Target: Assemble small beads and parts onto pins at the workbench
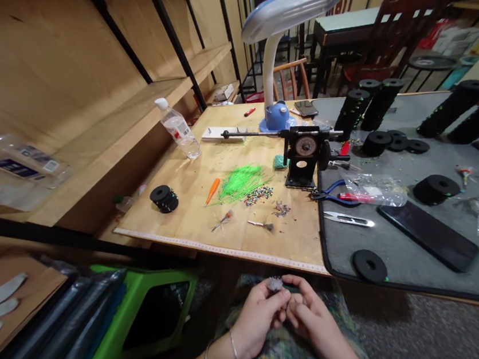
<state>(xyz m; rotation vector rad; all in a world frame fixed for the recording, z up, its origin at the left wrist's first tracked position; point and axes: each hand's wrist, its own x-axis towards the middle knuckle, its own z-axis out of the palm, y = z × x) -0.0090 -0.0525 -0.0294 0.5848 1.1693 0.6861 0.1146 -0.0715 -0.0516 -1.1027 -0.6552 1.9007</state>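
Observation:
Both my hands are held close together over my lap, below the front edge of the wooden table (pixel 210 229). My left hand (pixel 257 318) pinches a small grey fuzzy tuft (pixel 274 283) between thumb and fingertips. My right hand (pixel 308 310) has its fingers curled and pressed against the left, touching the same tuft; what else it holds I cannot make out. On the table lie a pile of green strands (pixel 239 180), loose coloured beads (pixel 258 194) and two small finished tufts (pixel 262 225).
A black winding machine (pixel 304 160) and a blue desk lamp (pixel 277 114) stand mid-table. A water bottle (pixel 179 129), black spools (pixel 164 198), an orange tool (pixel 212 190), pliers (pixel 331 192), snips (pixel 348 220) and a dark phone (pixel 427 236) lie around. A green stool (pixel 149 293) stands at left.

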